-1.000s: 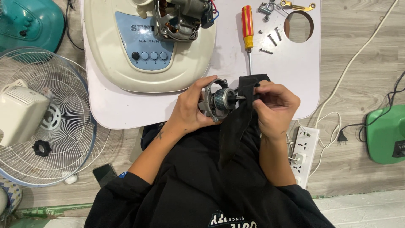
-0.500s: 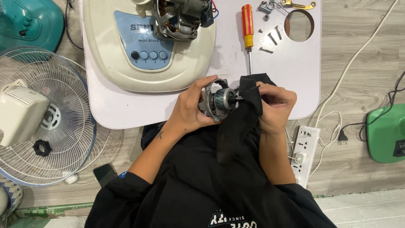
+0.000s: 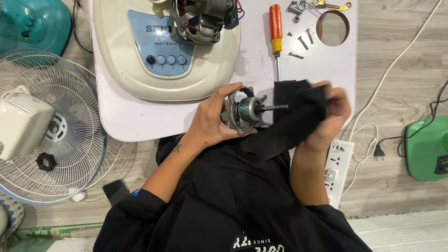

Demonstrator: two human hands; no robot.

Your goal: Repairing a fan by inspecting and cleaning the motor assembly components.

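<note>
- The wooden plank floor [image 3: 401,60] runs under everything, pale and grey, with a white cord trailing across it on the right.
- A low white tabletop [image 3: 135,121] with a round hole near its far corner sits in front of the seated person.
- A white fan grille [image 3: 60,135] lies flat on the floor at the left, a teal fan base [image 3: 32,23] beyond it.
- On the tabletop stands a cream fan base [image 3: 140,70] with a blue button panel, and an open motor sits on top of it.
- A green housing [image 3: 427,149] rests on the floor at the far right, near a white power strip [image 3: 337,168].
- A red and yellow screwdriver [image 3: 276,32] lies beside loose screws [image 3: 301,44].
- The left hand [image 3: 210,123] has its fingers wrapped around a small motor rotor [image 3: 245,112], held just over the tabletop's near edge, shaft pointing right.
- The right hand [image 3: 333,112], blurred, seems to have its fingers bunched on a black cloth [image 3: 291,121] at the shaft's tip.
</note>
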